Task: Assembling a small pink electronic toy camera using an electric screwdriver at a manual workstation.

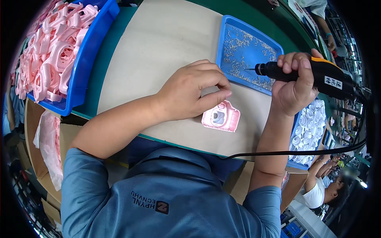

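Note:
My right hand (295, 81) is wrapped around a black electric screwdriver (323, 77) with an orange strip. Its thin bit points left, over a shallow blue tray (223, 43) scattered with small screws (238, 59). Just left of that tray, my left hand (194, 89) is curled, thumb and index fingertips together in a pinch; whatever may be between them is too small or hidden to make out. Below the pinch, a pink plastic housing (232, 121) lies on the work surface, its hollow side up and a grey insert (218, 116) in it. My left hand covers part of its upper left.
A deep blue bin (79, 75) heaped with pink plastic parts (53, 51) stands at the left. Beyond my right forearm is a tray of white round parts (307, 127). The screwdriver's black cable (293, 152) crosses my right forearm. Other people work at the right.

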Motion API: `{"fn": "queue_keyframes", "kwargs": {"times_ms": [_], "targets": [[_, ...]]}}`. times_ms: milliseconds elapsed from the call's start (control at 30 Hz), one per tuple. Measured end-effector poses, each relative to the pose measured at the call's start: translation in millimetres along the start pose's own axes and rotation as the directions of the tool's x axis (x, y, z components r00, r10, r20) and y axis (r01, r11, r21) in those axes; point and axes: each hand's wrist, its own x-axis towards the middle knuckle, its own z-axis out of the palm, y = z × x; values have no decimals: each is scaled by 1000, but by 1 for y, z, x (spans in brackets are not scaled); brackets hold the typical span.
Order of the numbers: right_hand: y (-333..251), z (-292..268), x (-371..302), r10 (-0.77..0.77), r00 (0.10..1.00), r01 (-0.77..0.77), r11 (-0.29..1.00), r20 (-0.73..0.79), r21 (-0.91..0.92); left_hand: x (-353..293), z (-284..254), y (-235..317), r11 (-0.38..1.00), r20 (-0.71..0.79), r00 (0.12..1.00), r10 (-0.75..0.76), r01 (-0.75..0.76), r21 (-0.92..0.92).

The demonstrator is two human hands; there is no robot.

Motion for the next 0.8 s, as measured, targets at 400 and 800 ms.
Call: {"fn": "queue_keyframes", "kwargs": {"times_ms": [400,800], "targets": [[-35,4,6,-44,993,30,993,113,116,57,22,-14,926,1,989,148,-139,351],[-41,-2,10,-29,993,13,989,110,146,57,23,-22,926,16,991,134,-131,354]]}}
